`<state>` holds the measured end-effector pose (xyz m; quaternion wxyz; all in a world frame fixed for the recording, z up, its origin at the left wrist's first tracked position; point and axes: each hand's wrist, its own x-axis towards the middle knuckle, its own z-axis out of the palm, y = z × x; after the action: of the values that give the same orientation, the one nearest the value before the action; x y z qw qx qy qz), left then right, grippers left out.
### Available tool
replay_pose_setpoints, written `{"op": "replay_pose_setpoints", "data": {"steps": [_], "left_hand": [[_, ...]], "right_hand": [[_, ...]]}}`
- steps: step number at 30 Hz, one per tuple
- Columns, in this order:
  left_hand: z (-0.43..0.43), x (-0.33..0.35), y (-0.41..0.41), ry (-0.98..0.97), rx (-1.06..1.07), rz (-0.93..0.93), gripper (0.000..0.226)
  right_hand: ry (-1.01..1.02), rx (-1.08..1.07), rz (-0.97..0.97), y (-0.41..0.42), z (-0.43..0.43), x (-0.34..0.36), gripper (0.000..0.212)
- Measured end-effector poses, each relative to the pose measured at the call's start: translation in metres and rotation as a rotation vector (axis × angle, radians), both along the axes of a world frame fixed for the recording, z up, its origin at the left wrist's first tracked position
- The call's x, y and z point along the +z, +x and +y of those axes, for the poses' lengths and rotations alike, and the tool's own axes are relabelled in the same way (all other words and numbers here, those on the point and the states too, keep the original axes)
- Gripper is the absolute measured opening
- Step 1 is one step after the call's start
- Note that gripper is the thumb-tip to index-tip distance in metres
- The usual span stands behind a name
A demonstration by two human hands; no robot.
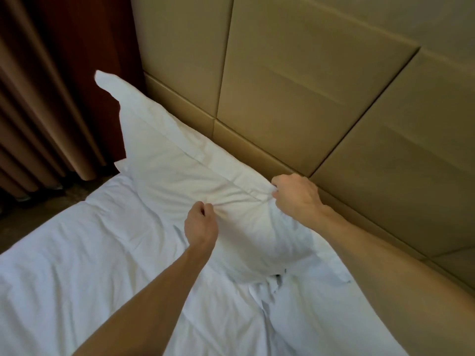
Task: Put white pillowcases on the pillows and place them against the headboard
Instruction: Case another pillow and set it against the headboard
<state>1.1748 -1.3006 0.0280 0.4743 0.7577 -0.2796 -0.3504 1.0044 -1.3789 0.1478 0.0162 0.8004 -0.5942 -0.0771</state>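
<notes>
1. Nearest, the bed (77, 265) carries rumpled white bedding, and both forearms reach across it.
2. The left hand (201, 224) has its grip closed in a pinch on a fold of the white pillowcase (239, 199), on the front face below the stitched seam.
3. Just beyond and to the right, the right hand (298, 196) pinches the same fabric at the seam by the top edge. It is the hand nearer the headboard (308, 86).
4. The pillow (174, 165), already cased, rests on the bed and leans on the headboard. Its long axis runs along the headboard from the near-right end, where the 2 grips sit, to the far left.
5. Most of its length lies beyond and left of both hands, so a tug would likely shift the near end first.
6. Farthest, its far corner stands up beside the curtain (38, 98).
</notes>
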Motion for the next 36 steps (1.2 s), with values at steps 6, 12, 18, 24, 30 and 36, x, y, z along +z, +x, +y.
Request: {"op": "replay_pose_setpoints", "data": {"steps": [6, 12, 18, 24, 30, 36], "left_hand": [[-0.010, 0.034, 0.003, -0.098, -0.023, -0.131, 0.027], [0.005, -0.014, 0.003, 0.167, -0.359, -0.152, 0.024], [0.011, -0.015, 0.007, 0.224, -0.588, -0.145, 0.041], [0.008, -0.003, 0.024, 0.305, -0.388, -0.107, 0.043], [0.004, -0.017, 0.038, 0.388, 0.049, 0.506, 0.115], [0.019, -0.045, 0.015, 0.454, 0.029, 0.857, 0.135]], "right_hand": [[-0.181, -0.021, 0.111, -0.001, -0.016, 0.024, 0.021], [-0.068, -0.027, 0.260, 0.003, 0.010, -0.006, 0.024], [-0.080, 0.046, 0.143, -0.002, 0.031, -0.026, 0.011], [0.028, 0.133, 0.075, 0.009, 0.025, -0.022, 0.014], [-0.029, 0.076, 0.072, 0.032, 0.017, -0.034, 0.031], [0.200, -0.214, 0.086, 0.009, 0.001, -0.034, 0.023]]}}
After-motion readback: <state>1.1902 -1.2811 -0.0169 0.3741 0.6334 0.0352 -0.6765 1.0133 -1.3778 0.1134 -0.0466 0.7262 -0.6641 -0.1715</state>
